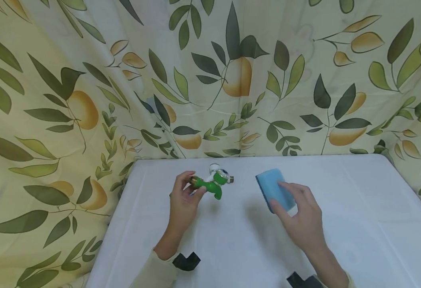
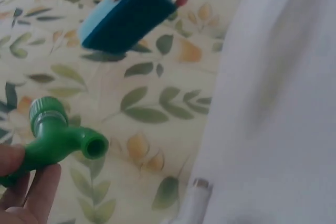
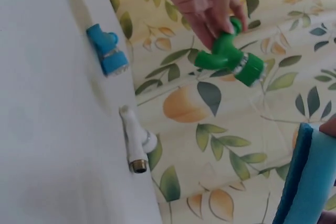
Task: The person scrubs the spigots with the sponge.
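Observation:
My left hand (image 1: 184,202) grips a green plastic tap (image 1: 207,187) by its inlet end, raised above the table. In the left wrist view, the tap's ribbed knob is up and its spout mouth faces the camera. Across from it, my right hand (image 1: 304,218) holds a blue sponge (image 1: 274,186) between thumb and fingers, also off the table. The sponge has a darker scouring layer (image 3: 294,177) along one side. Sponge and green tap are apart. Just behind the green tap, a white tap (image 1: 214,167) is partly hidden in the head view.
On the white-covered table (image 1: 358,224) lies a blue tap (image 3: 106,51), seen in the right wrist view near the white tap. A leaf-and-fruit patterned curtain (image 1: 203,80) hangs behind the table's far edge and along its left side.

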Demonstrator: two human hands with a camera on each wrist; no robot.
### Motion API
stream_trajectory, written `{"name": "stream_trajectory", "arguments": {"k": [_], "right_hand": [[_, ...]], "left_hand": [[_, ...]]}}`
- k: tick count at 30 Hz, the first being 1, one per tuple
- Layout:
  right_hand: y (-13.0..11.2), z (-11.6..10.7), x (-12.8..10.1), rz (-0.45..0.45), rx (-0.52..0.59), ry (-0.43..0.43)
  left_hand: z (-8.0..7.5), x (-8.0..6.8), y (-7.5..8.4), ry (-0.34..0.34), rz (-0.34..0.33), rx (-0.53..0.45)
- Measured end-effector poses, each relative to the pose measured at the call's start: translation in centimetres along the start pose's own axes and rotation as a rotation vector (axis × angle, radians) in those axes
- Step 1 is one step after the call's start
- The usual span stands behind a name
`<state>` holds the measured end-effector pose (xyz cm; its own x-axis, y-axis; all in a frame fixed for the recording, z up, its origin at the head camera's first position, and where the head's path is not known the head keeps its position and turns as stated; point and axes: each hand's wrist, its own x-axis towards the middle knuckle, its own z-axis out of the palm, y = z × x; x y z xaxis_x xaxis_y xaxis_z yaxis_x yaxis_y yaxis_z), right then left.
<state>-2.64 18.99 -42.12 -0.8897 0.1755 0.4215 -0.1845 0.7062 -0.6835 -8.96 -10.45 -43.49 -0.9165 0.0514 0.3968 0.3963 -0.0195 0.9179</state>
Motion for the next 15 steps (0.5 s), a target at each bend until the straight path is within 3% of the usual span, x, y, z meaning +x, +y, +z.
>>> {"name": "stream_trajectory", "arguments": {"k": [8,15], "right_hand": [[0.1,-0.5,-0.3,0.026,-0.012,-0.017],[0.2,-0.5,-0.5,0.038,-0.013,-0.025]], "left_hand": [[-4.4,2.3,-1.6,0.230,-0.241,-0.094],[-7.1,4.0,-3.1,0.288,-0.395,-0.102]]}}
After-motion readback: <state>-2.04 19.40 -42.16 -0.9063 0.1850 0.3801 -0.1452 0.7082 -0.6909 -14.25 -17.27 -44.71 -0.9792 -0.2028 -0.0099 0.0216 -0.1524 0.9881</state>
